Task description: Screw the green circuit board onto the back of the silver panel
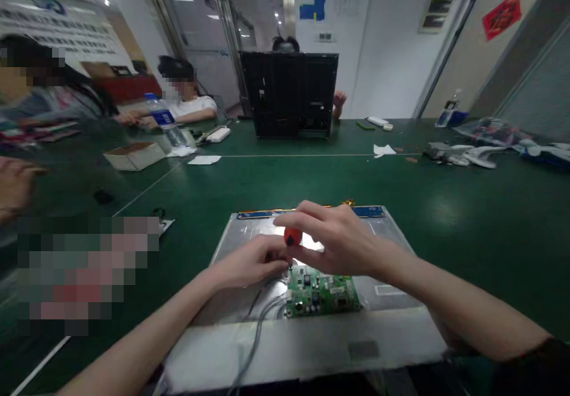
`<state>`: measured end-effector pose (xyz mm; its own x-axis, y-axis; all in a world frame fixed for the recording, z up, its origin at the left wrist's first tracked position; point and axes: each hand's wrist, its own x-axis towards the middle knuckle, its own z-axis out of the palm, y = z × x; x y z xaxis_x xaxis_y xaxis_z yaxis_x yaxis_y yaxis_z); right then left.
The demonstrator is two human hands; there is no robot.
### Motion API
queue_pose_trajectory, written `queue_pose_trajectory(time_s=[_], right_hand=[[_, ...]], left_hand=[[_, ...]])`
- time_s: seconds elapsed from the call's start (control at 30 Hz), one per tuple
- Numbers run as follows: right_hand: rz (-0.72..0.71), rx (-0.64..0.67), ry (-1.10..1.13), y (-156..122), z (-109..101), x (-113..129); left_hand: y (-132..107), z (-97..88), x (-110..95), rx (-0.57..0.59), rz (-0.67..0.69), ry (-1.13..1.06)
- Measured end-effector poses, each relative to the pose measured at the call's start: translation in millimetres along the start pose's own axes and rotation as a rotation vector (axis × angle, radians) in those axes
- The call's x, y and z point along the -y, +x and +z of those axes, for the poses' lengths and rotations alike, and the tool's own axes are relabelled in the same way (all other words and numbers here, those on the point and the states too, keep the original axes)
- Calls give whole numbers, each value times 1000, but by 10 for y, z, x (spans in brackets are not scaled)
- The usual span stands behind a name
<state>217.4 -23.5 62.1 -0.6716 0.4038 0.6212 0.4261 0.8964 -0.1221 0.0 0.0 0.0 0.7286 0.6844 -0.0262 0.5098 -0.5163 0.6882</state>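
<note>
By the already-laid circuit board (323, 294), grasping a red-handled tool (293, 235) with right fingers (305, 222) (cannot tell for left fingers (276, 266)); seemingly unfinished.

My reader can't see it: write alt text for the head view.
A person's right hand holds a red handle, likely a screwdriver's, by a green circuit board on a silver panel, the left hand close beside it. Beyond, a black monitor faces away on a green table.

From the wearer's head, the single view looks forward and down, close over the green circuit board (323, 294) and across the desk (445, 224) to a pale wall (396, 46), the blurred far left hard to make out.
</note>
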Motion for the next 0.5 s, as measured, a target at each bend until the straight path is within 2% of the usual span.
queue_pose_trajectory(time_s=[0.5], right_hand=[[33, -3, 79, 8, -21, -1]], left_hand=[[33, -17, 17, 45, -2, -119]])
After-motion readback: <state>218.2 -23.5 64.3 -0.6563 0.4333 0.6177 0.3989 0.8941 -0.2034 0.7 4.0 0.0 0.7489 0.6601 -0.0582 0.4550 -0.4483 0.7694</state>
